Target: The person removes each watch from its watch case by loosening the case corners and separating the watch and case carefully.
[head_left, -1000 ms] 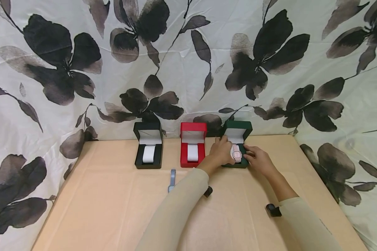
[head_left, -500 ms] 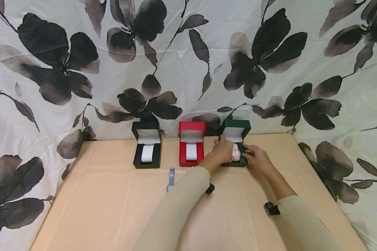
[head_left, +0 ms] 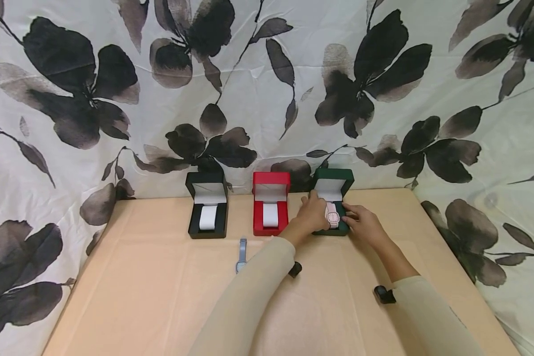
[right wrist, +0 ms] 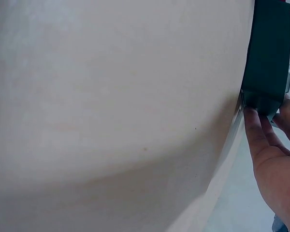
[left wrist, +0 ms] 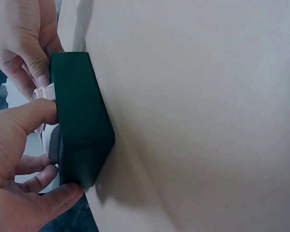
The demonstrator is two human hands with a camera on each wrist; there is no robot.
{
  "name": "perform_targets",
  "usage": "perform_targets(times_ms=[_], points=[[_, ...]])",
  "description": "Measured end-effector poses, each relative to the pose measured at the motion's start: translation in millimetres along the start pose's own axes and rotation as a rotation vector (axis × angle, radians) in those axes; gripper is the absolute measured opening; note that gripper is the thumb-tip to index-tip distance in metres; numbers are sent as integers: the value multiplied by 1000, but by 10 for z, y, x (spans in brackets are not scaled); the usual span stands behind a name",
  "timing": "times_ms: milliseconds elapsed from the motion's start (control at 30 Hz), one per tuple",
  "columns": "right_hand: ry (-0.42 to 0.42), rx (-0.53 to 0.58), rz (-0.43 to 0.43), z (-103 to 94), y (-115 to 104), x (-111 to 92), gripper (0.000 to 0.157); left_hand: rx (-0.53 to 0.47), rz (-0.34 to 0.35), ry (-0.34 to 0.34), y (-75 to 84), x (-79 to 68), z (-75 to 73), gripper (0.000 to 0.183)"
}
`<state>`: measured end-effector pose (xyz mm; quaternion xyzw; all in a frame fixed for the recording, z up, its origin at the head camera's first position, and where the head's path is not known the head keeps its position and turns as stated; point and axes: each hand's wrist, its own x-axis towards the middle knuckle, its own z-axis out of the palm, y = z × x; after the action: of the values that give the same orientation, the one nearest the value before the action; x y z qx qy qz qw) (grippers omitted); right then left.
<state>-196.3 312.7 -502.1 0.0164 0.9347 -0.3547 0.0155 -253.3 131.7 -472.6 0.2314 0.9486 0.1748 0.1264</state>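
Observation:
A pink wristwatch (head_left: 333,218) wraps a cushion in the open green watch box (head_left: 333,174) at the back right. My left hand (head_left: 312,214) holds the box at its left side. In the left wrist view its thumb (left wrist: 38,113) lies over the front rim beside the pink strap, and other fingers curl at the cushion and box side. From the right, my right hand (head_left: 366,225) grips the box's other side; the right wrist view shows its fingers (right wrist: 253,128) at the corner. Part of the watch is hidden by my left hand.
Left of the green box stand an open red watch box (head_left: 270,179) and an open black watch box (head_left: 207,235), each with a white cushion. A blue wristwatch (head_left: 242,252) lies on the table (head_left: 151,296) by my left sleeve. Floral cloth (head_left: 249,99) hangs behind.

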Motion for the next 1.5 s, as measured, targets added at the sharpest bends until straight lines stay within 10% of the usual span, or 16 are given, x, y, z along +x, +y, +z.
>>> perform_targets(times_ms=[800,1500], points=[[-27,10,-10,-34,62,211,53,-28,67,-42,-140,192,-91,47],[-18,8,-32,-30,98,250,53,-132,-19,-15,-117,216,-25,59]])
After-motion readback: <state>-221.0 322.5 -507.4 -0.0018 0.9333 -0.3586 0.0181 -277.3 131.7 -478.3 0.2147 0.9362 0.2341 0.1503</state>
